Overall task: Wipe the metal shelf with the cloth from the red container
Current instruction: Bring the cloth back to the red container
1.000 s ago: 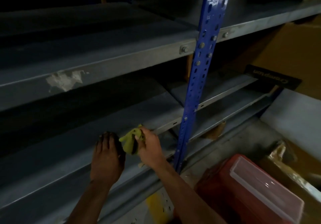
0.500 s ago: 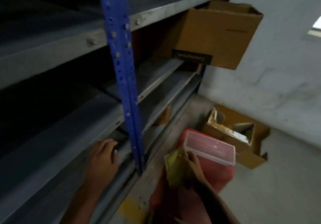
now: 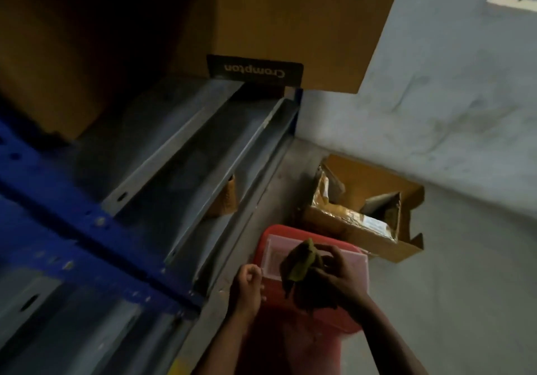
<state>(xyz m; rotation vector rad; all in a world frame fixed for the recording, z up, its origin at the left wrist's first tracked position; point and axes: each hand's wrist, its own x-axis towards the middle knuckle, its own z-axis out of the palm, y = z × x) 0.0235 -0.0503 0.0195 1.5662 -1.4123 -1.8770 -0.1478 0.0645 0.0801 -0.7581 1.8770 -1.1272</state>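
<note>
Right hand (image 3: 334, 281) fingers bunched round the yellow-green cloth (image 3: 300, 264), held over the red container (image 3: 305, 302) w/ its clear lid (image 3: 274, 255). Left hand (image 3: 247, 286) loosely curled, empty, touching lid edge. Cloth looks soft, light, floppy; prob. best gripped wadded mid-bunch.

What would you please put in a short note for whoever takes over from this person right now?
Right hand: gripping the bunched yellow-green cloth above the red container.
Left hand: empty, loosely curled at the container's left edge.
Clear plastic tub sits on the container.
Metal shelf is to the left, untouched by either hand.
Done: cannot tell how much is wiped.
Left: check the shelf, then wipe or stow the cloth.
</note>
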